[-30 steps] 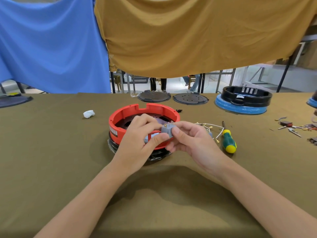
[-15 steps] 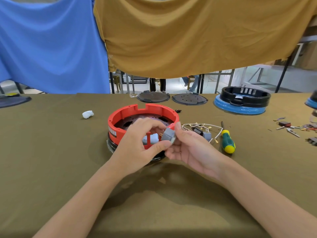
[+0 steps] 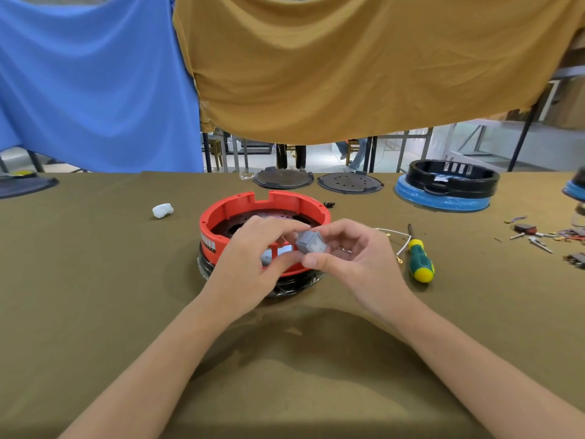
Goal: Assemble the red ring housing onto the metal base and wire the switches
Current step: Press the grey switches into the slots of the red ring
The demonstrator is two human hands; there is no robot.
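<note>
A crumpled white wad [image 3: 162, 210] lies toward the worktop's [image 3: 79, 280] left part, well apart from the rest; right of it, near the middle, the red ring housing [image 3: 250, 204] sits on the dark metal base [image 3: 294, 285], its notched rim toward the far edge; the left hand [image 3: 253, 264] hangs over the housing's near wall, thumb and fingers curled and pinching the left side of a small grey switch [image 3: 311, 242]; the right hand [image 3: 354, 261] pinches the same switch from the right, thumb beneath and fingers curled above, so the switch sits between both grips, just above the housing's near-right rim; white wires [image 3: 400, 237] with terminals lie just beside the right hand; a green-and-yellow-handled screwdriver [image 3: 419, 259] lies right of them; two dark round plates [image 3: 316, 180] and a black ring on a blue disc [image 3: 443, 188] rest along the far edge; small loose connectors [image 3: 535, 236] scatter near the right edge.
</note>
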